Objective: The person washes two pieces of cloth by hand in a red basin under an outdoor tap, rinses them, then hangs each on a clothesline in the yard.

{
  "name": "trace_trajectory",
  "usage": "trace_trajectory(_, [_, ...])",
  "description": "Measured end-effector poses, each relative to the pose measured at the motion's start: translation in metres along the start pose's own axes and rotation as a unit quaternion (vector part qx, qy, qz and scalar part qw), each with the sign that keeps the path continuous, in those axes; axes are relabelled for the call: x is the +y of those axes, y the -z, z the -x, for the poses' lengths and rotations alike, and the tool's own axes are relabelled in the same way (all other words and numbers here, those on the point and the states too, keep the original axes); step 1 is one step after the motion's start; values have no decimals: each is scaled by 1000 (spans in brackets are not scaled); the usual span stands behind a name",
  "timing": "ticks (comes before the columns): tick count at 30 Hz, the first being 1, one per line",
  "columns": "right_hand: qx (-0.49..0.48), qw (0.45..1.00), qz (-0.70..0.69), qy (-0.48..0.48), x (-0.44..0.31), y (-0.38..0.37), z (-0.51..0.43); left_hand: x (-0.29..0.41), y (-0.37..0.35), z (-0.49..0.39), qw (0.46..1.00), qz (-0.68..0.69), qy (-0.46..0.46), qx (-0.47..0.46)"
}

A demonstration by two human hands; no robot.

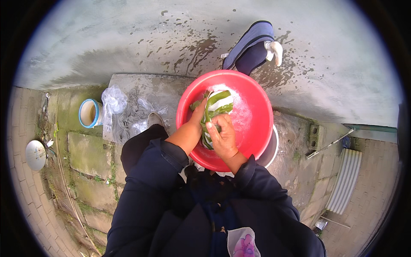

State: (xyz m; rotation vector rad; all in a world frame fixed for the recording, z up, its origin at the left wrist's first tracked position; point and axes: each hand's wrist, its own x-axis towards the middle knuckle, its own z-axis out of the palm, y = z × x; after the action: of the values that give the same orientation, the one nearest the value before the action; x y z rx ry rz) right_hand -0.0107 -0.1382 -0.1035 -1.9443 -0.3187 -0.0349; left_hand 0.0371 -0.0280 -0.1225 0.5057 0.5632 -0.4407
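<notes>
A red plastic basin [257,96] with soapy water and foam stands before me. Over it I hold a wet green-and-white striped cloth [221,102], bunched and folded. My left hand [197,117] grips the cloth's left side, its fingers mostly hidden behind the fabric. My right hand [222,135] is closed on the lower right part, thumb and curled fingers pinching it. Part of the cloth hangs low in the basin; whether it touches the water I cannot tell.
A white basin [274,147] shows under the red one's right side. Blue fabric [249,41] lies behind, by the water-splashed wall. On the left are clear plastic bags [114,99], grey netting [126,122] and a blue-rimmed bucket [91,113]. A corrugated sheet [345,181] lies far right.
</notes>
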Motion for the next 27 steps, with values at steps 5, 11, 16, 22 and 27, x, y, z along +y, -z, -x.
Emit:
trace_trajectory(5, [-48, 977, 173, 113, -7, 49, -39, 0, -11, 7, 992, 62, -70, -83])
trace_trajectory(11, [-175, 909, 341, 161, -1, 101, -33, 48, 1, 28, 644, -726, -239, -34])
trace_trajectory(16, [-142, 922, 359, -13, 13, 90, -24, 43, -2, 39, 633, -750, -185, 50])
trace_trajectory(22, [-251, 834, 481, -103, 53, 31, -18, 1, 4, 31, 473, -881, -31, -19])
trace_trajectory(27, [-295, 823, 465, -139, 64, 38, -39, -8, 10, 9, 557, -831, -1, 6])
